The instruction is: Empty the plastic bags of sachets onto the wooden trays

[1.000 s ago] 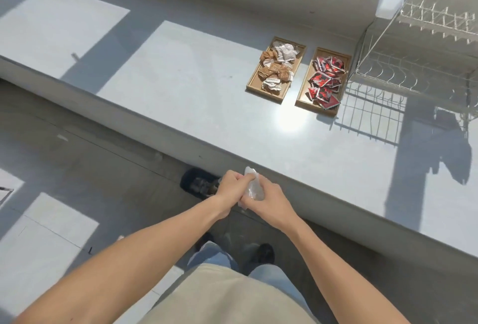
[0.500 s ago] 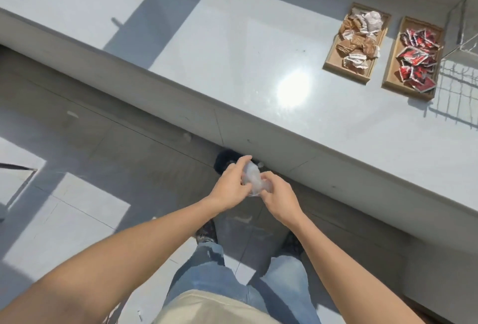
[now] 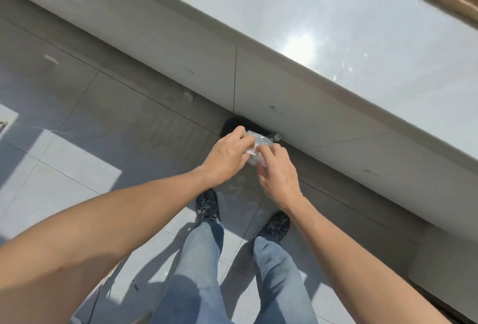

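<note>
A crumpled clear plastic bag (image 3: 254, 146) is bunched between both my hands, in front of me and below the counter's edge. My left hand (image 3: 225, 156) pinches it from the left and my right hand (image 3: 276, 172) closes on it from the right. No sachets show inside it. One wooden tray (image 3: 445, 0) with brown and white sachets is cut off at the top right corner, on the white counter (image 3: 297, 8). The second tray is out of view.
The counter's front panel (image 3: 258, 85) runs diagonally across the view. A dark bin or bag (image 3: 232, 126) sits on the tiled floor at its foot, just beyond my hands. My legs and dark shoes (image 3: 207, 204) stand below.
My view has swung down and left, so the trays slid off to the top right. Both hands keep crumpling the bag, lowered toward the dark bin by the counter's base.
</note>
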